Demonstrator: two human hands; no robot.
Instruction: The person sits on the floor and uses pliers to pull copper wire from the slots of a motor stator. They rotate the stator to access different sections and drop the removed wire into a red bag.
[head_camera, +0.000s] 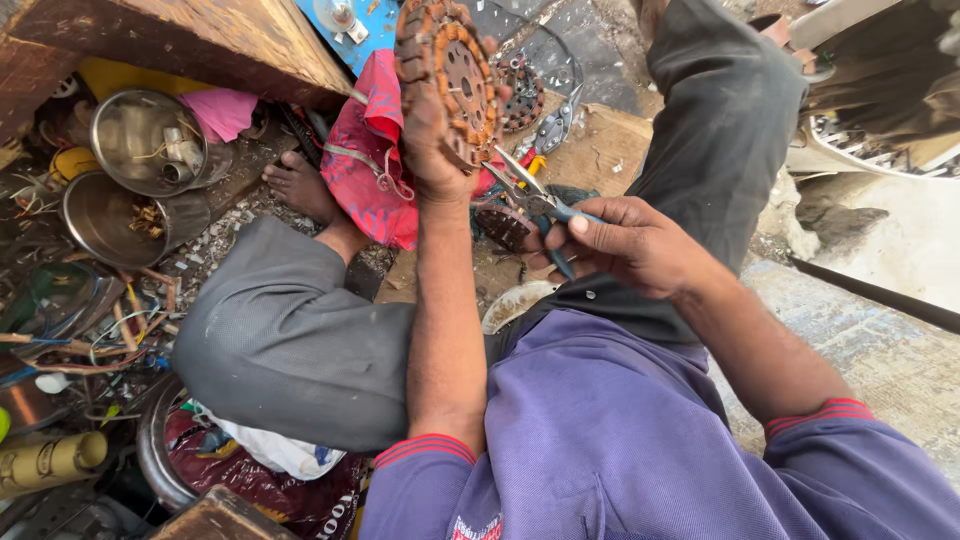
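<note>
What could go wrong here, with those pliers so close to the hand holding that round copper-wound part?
1. The pliers point at the wound ring right beside the left hand; a slip might jab its fingers.
2. The ring is held up by one hand only, so it might twist or drop onto the lap.
3. The bare foot lies among scrap bits and might get cut.

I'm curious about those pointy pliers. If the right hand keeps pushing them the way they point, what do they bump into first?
The right hand aims the pliers up and left. Their tips already sit at the lower edge of the round copper-wound motor part held up by the left hand, so they would probably meet that first, though depth is hard to judge.
</note>
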